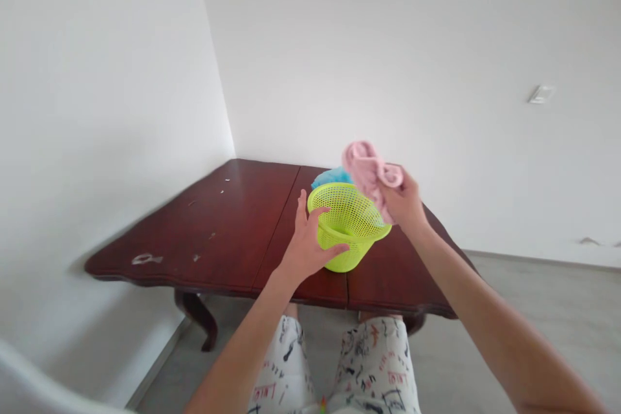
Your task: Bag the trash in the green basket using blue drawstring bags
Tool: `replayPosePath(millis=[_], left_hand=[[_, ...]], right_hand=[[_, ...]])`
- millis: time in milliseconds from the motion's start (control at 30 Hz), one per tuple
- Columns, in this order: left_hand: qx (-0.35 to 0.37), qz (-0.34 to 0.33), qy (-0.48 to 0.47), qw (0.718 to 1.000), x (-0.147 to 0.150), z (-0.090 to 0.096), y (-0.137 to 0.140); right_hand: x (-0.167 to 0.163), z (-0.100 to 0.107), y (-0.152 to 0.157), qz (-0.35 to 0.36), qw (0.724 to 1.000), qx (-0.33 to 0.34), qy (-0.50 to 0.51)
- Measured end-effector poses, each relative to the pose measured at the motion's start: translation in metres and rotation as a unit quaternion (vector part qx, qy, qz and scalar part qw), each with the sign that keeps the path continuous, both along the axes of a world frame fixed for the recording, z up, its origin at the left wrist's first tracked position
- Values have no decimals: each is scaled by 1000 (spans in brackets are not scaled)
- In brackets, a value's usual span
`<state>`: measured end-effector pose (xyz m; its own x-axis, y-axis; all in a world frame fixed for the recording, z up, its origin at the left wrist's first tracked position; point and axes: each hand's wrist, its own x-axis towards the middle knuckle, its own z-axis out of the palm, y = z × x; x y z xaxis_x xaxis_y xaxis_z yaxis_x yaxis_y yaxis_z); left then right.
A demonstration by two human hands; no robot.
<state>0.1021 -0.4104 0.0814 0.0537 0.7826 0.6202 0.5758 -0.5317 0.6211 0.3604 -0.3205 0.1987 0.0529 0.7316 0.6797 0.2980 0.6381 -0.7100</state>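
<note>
My right hand grips a bunched pink cloth, holding it in the air over the right part of a yellow-green plastic basket. The cloth is soft and folded, slightly blurred, and its lower end hangs at the basket's rim. At the basket's left side is my left hand, fingers spread, one finger reaching over the rim and the thumb along the outer front wall. Through the basket's opening its perforated inner wall shows. Behind the basket lies a light-blue soft thing, partly hidden by it.
The basket stands on a dark red wooden table with seams across its top and a wavy edge. Pale scuffs and a whitish mark show on its left part. White walls rise behind and to the left. A switch is on the wall at right.
</note>
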Motion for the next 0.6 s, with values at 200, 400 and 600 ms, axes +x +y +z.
replayPosePath(millis=[200,400,600], left_hand=[[-35,25,-88,995,20,-28,25],[-61,31,-72,995,5,-17,23],[-32,-28,-87,995,-8,-14,21]], right_hand=[[-46,-17,25,300,866,-277,-289],[-26,8,47,311,710,-259,-576],[-31,7,74,260,712,54,-650]])
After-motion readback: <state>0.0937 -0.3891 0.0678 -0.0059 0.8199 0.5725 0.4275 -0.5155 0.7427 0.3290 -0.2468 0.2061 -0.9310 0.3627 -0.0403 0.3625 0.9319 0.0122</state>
